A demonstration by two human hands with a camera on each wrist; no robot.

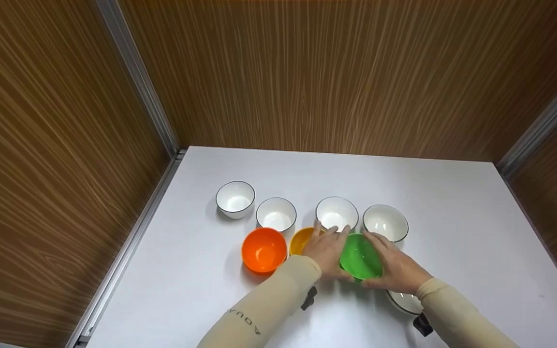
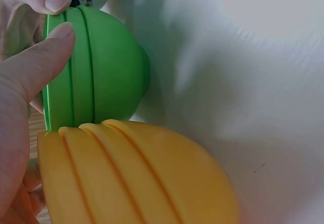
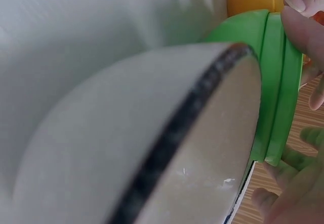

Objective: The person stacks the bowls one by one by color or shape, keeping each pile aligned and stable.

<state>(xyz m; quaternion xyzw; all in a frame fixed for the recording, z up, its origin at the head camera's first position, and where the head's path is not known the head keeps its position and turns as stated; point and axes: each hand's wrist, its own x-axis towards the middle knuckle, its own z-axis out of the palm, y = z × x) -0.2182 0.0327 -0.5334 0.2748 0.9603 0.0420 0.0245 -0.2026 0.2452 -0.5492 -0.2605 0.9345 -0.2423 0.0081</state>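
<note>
A nested stack of green bowls stands upright on the table, with more than one rim visible in the wrist views. My left hand holds its left side, the thumb at the near rim and the fingers toward the far side. From the right, my right hand holds the same stack, its thumb also at the near rim. Nested yellow bowls sit just left of the green ones, partly hidden by my left hand in the head view. Farther left is an orange bowl.
Four-sided surroundings aside, several white dark-rimmed bowls stand behind: far left, beside it another white bowl, then a third white bowl and a right-hand white bowl. A near white bowl is partly under my right wrist. Wood-grain panels enclose the table.
</note>
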